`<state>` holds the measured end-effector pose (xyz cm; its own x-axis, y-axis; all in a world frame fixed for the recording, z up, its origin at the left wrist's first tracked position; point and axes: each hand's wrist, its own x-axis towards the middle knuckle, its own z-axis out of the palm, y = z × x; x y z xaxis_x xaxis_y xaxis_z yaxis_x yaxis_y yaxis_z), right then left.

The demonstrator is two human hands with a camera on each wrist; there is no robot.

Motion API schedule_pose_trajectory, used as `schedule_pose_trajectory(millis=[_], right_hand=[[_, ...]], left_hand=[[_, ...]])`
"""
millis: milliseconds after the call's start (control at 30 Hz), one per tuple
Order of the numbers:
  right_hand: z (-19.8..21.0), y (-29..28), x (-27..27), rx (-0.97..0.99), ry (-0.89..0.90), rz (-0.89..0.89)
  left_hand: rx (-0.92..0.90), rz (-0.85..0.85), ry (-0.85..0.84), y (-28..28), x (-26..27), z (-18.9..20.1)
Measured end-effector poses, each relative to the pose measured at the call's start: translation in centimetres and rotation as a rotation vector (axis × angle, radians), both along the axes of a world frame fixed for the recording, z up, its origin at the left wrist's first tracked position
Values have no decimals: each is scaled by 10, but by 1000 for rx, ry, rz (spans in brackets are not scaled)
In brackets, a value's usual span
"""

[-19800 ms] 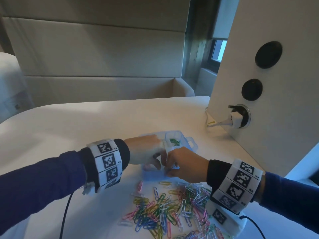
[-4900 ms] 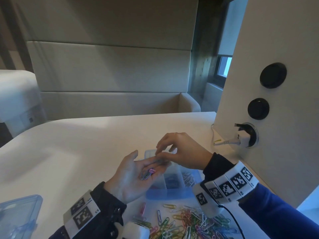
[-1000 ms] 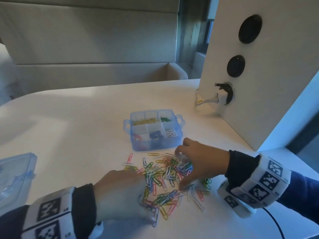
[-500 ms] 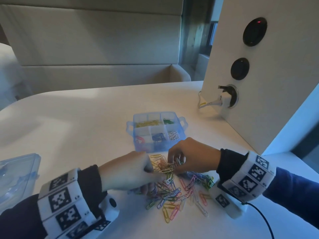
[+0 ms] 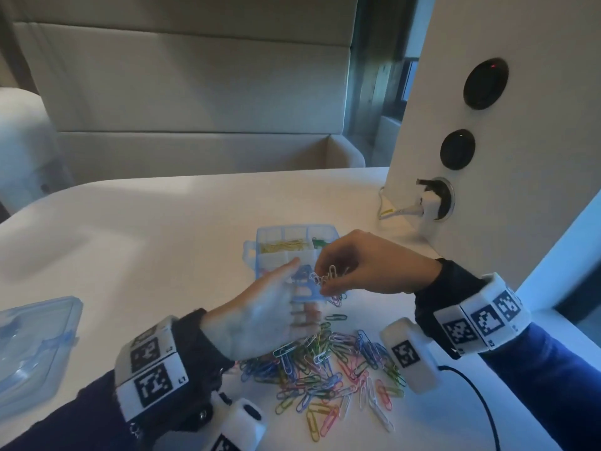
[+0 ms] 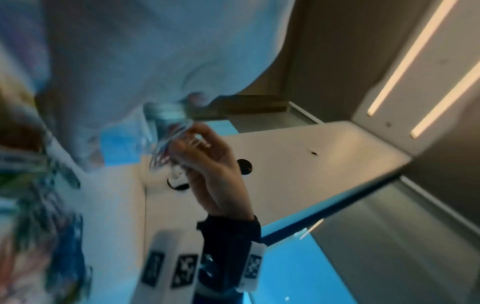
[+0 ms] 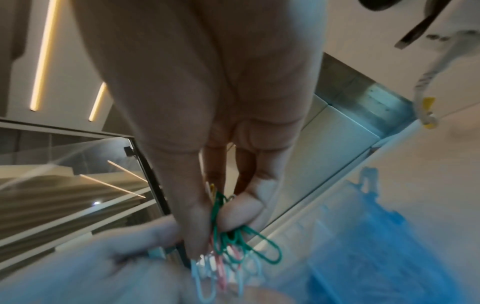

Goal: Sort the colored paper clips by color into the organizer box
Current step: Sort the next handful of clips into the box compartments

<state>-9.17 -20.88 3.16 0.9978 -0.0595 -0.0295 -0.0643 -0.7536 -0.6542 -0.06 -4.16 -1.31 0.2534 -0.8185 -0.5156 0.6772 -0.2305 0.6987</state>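
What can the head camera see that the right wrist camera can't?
Only the head view shows the loose pile of paper clips on the table, the yellow clips in the organizer box, and the lid. Only the right wrist view shows green clips in the bunch. Both show the right hand pinching clips over the open left hand.

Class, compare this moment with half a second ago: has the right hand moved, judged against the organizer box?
Yes. The right hand has risen off the clip pile and gone away from the person; it now overlaps the organizer box, pinching a bunch of clips.
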Motion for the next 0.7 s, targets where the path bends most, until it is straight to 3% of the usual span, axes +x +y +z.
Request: schedule_pose_trajectory(millis=[100, 167, 333, 467, 700], right_hand=[[10, 7, 9, 20, -54, 35], [11, 11, 15, -47, -63, 57], [8, 17, 26, -218, -82, 79], [14, 15, 29, -190, -147, 99], [17, 1, 33, -139, -228, 82]], left_hand=[[-139, 41, 318, -10, -4, 1], [-246, 90, 396, -16, -4, 0], [-314, 201, 375, -26, 3, 3], [-342, 263, 306, -29, 1, 11], [-429, 347, 394, -27, 8, 15]])
